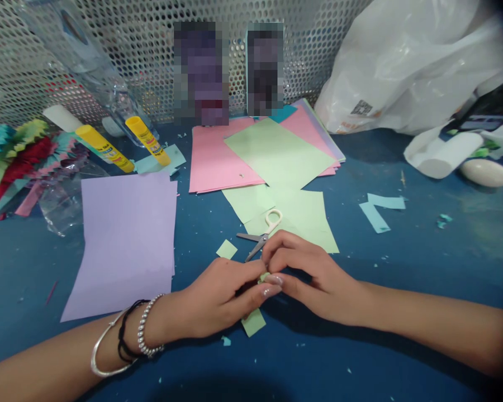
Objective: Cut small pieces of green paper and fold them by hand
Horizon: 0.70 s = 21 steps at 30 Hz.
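Note:
My left hand (224, 293) and my right hand (304, 273) meet above the blue table, fingertips pinched together on a small piece of light green paper (263, 277). Fingers cover most of that piece, so its shape is hard to make out. Just below my left fingers lies a green paper square (254, 322), partly covered. Another small green square (227, 249) rests beyond my left hand. Open-bladed scissors (260, 239) with a white handle lie right behind the fingertips, partly over larger green sheets (308, 215).
Purple sheets (128, 240) lie at left, below two yellow glue sticks (104, 148). Pink sheets (218, 159) are stacked at the back. Crinkled paper pieces (20, 162), a plastic bottle (96, 67), a white bag (394, 61) and blue strips (377, 215) surround the work area.

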Each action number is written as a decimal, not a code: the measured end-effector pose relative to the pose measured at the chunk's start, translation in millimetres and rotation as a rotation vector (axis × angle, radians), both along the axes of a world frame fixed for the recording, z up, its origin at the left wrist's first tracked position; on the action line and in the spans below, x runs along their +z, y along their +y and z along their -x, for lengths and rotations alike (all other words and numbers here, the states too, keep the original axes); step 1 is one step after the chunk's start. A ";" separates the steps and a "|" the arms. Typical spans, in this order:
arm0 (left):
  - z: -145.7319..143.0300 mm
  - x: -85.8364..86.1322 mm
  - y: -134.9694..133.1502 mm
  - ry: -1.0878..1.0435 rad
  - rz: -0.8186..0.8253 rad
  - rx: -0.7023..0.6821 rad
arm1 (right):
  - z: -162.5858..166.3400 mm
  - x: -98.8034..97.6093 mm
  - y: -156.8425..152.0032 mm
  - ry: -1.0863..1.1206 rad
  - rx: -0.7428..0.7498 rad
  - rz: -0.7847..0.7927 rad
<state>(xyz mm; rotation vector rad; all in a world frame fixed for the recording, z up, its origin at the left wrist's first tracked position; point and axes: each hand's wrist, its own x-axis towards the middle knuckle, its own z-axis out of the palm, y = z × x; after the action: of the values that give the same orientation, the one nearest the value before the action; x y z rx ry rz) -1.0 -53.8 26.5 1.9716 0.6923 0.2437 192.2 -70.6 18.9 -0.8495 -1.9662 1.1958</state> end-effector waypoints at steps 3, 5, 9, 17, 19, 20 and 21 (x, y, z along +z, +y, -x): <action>0.0 -1.5 0.8 -0.054 0.091 -0.008 | -1.1 1.7 0.2 0.010 0.006 0.002; -0.4 -1.6 1.1 -0.064 0.119 0.001 | -1.7 2.9 0.5 0.021 0.005 0.012; -0.8 -0.8 0.9 -0.072 0.158 0.045 | -2.2 3.7 1.1 0.040 -0.013 0.046; -0.5 -2.2 0.4 -0.091 0.208 0.086 | -1.0 2.2 0.7 0.029 -0.064 0.072; -0.6 -2.3 0.1 -0.104 0.222 0.093 | -1.4 1.9 0.0 0.039 -0.087 0.077; -0.6 -2.3 -0.2 -0.108 0.228 0.096 | -1.7 1.8 -0.4 0.046 -0.103 0.076; -0.7 -2.3 -0.7 -0.111 0.233 0.100 | -2.0 1.7 -0.8 0.052 -0.119 0.073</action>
<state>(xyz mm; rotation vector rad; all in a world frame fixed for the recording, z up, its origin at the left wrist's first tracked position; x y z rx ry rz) -0.3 -54.4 24.2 1.6915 0.7146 0.3158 194.2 -71.4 20.6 -0.9497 -1.8139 1.2142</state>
